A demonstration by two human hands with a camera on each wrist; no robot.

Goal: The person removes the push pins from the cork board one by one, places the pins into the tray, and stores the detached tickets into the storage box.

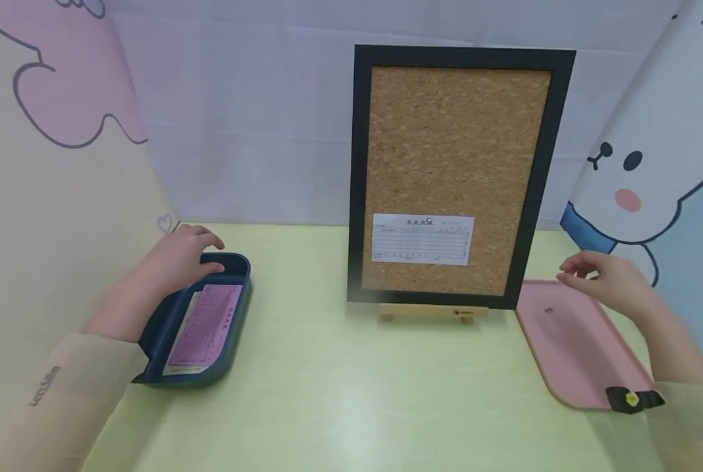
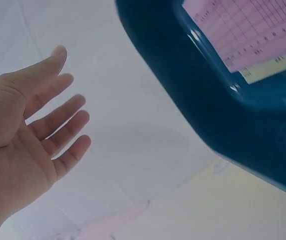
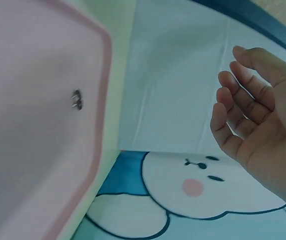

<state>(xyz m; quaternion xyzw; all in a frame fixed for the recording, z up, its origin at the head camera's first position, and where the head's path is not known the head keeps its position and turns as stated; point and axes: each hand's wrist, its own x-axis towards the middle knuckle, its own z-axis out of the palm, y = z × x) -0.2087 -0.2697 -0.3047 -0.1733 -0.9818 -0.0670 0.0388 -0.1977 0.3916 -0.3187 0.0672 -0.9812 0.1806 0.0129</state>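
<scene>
My left hand (image 1: 177,265) hovers over the back of a dark blue tray (image 1: 233,351), its fingers relaxed and holding nothing. Inside that tray lies a pink printed slip (image 1: 206,324) on top of a pale yellow one (image 1: 177,370). On the right, my right hand (image 1: 614,282) hangs above the far end of a pink tray (image 1: 582,360), fingers loosely bent, nothing in them. A tiny metallic piece (image 3: 77,100) rests in the pink tray; its kind is too small to tell. Between the hands stands a black-framed corkboard (image 1: 458,144), with a white printed form (image 1: 422,246) low on it.
A small wooden stand (image 1: 434,311) supports the corkboard on the pale green table (image 1: 340,393). Behind hangs a white cloth (image 1: 239,118). Printed cartoon panels flank both sides, with a white animal face (image 1: 635,190) at right. A small grey spot (image 1: 429,221) shows at the form's top edge.
</scene>
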